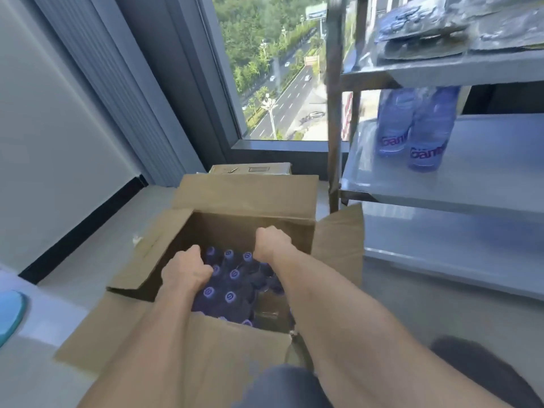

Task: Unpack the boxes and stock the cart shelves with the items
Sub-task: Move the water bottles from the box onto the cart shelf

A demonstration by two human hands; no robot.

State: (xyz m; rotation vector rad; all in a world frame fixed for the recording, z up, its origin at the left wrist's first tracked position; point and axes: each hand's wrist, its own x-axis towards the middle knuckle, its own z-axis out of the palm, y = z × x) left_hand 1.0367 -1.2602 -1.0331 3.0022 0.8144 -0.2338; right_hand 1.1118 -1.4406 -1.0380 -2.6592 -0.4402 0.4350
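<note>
Window-side floor: we reach into open box [223, 343], both hands curled round bottles [232, 290]. Two shelved bottles [412, 128] right of frame; most unpacked yet.

Left hand [187, 269] and right hand [272, 241] each grip bottle tops.

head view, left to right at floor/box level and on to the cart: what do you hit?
Blue object at the frame edge → left hand → right hand, both hands inside the open cardboard box → two bottles on the cart shelf.
</note>
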